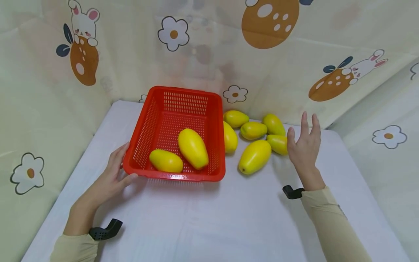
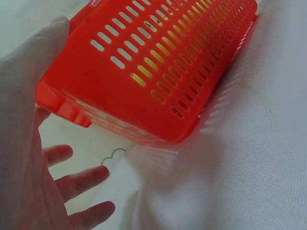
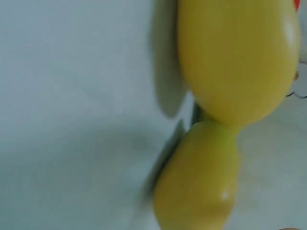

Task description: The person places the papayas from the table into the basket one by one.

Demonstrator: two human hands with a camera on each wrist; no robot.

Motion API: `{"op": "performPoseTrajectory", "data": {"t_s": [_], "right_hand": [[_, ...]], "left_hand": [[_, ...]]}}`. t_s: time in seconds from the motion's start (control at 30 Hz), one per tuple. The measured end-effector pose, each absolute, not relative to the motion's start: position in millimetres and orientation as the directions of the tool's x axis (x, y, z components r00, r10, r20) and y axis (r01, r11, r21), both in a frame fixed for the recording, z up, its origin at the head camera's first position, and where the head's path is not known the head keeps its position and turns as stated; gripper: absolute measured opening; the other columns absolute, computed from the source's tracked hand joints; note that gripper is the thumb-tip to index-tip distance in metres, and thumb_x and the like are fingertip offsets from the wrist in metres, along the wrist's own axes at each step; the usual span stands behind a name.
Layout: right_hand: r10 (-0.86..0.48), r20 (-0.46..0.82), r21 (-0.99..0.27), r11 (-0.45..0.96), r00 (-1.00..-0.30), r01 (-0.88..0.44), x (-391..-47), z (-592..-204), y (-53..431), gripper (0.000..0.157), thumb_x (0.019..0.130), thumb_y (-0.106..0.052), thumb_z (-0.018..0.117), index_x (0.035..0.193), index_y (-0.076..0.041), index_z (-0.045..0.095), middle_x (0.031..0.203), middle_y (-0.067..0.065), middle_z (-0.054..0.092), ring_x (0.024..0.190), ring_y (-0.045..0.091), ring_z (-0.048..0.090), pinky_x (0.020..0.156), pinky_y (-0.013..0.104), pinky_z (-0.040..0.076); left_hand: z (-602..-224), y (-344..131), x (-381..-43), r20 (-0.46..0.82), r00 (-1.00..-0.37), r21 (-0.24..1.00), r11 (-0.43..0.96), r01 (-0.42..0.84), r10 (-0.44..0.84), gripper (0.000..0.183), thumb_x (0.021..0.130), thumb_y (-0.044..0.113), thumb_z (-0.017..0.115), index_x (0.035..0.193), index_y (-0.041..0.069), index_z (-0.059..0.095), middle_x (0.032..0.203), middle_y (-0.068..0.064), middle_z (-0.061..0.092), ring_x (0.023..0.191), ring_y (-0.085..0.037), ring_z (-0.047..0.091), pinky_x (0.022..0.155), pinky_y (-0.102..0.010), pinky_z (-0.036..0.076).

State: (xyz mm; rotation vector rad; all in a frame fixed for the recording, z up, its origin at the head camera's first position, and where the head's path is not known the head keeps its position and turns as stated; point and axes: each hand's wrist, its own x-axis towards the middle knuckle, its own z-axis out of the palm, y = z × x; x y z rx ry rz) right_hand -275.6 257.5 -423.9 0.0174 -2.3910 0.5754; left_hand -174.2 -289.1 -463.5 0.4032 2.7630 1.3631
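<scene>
Left hand (image 1: 108,183) pinches basket (image 1: 176,177) corner, seemingly steadying it; right hand (image 1: 305,149), spread and empty, nears fruit (image 1: 255,157) right of basket.

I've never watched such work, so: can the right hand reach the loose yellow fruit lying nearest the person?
Probably yes. The right hand appears empty; a smaller fruit lies partly between, but nothing covers the loose yellow fruit or blocks its near side.
</scene>
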Motion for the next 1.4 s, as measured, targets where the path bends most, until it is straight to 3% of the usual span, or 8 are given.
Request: {"op": "performPoseTrajectory", "data": {"t_s": [0.2, 0.4, 0.67, 0.97, 1.4], "right_hand": [[0.171, 0.336, -0.429, 0.903, -0.926, 0.012, -282, -440, 269, 0.065, 0.098, -0.044, 0.032, 0.154, -0.015, 0.014, 0.158, 0.021, 0.006, 0.143, 0.046, 0.013, 0.113, 0.064, 0.016], [0.167, 0.136, -0.424, 0.900, -0.976, 0.095, -288, -456, 277, 0.068, 0.099, -0.050, 0.024, 0.154, -0.017, 0.003, 0.158, 0.023, -0.006, 0.139, 0.053, 0.013, 0.107, 0.070, 0.020], [0.122, 0.052, -0.414, 0.906, -0.991, 0.090, -290, -475, 281, 0.068, 0.100, -0.046, 0.030, 0.153, -0.010, 0.008, 0.154, 0.032, 0.002, 0.133, 0.059, 0.020, 0.104, 0.070, 0.024], [0.094, 0.062, -0.416, 0.907, -0.994, 0.060, -292, -476, 273, 0.066, 0.098, -0.040, 0.040, 0.148, 0.000, 0.024, 0.145, 0.037, 0.018, 0.129, 0.057, 0.024, 0.100, 0.068, 0.031], [0.084, 0.001, -0.399, 0.914, -0.996, 0.077, -293, -478, 277, 0.080, 0.091, -0.051, 0.053, 0.144, 0.002, 0.024, 0.138, 0.037, 0.021, 0.124, 0.054, 0.027, 0.095, 0.063, 0.037]], "left_hand": [[-464, -289, -173, 0.082, -0.968, 0.781, 0.588, 0.211, 0.239, 0.099, 0.082, 0.028, 0.070, 0.152, 0.038, 0.001, 0.155, -0.012, 0.011, 0.131, -0.033, 0.032, 0.091, -0.061, 0.047], [-464, -289, -174, 0.085, -0.968, 0.774, 0.596, 0.214, 0.237, 0.099, 0.082, 0.028, 0.070, 0.152, 0.037, 0.001, 0.155, -0.012, 0.011, 0.131, -0.033, 0.032, 0.091, -0.061, 0.048], [-465, -288, -174, 0.084, -0.968, 0.772, 0.599, 0.214, 0.237, 0.099, 0.081, 0.028, 0.071, 0.152, 0.039, 0.001, 0.154, -0.011, 0.012, 0.132, -0.031, 0.031, 0.091, -0.060, 0.048], [-466, -289, -174, 0.085, -0.968, 0.768, 0.603, 0.215, 0.237, 0.101, 0.081, 0.028, 0.071, 0.152, 0.037, 0.000, 0.155, -0.012, 0.011, 0.132, -0.032, 0.031, 0.092, -0.061, 0.047], [-466, -288, -172, 0.097, -0.966, 0.773, 0.593, 0.226, 0.242, 0.100, 0.081, 0.029, 0.072, 0.151, 0.038, 0.001, 0.156, -0.008, 0.011, 0.133, -0.032, 0.030, 0.090, -0.058, 0.050]]}}
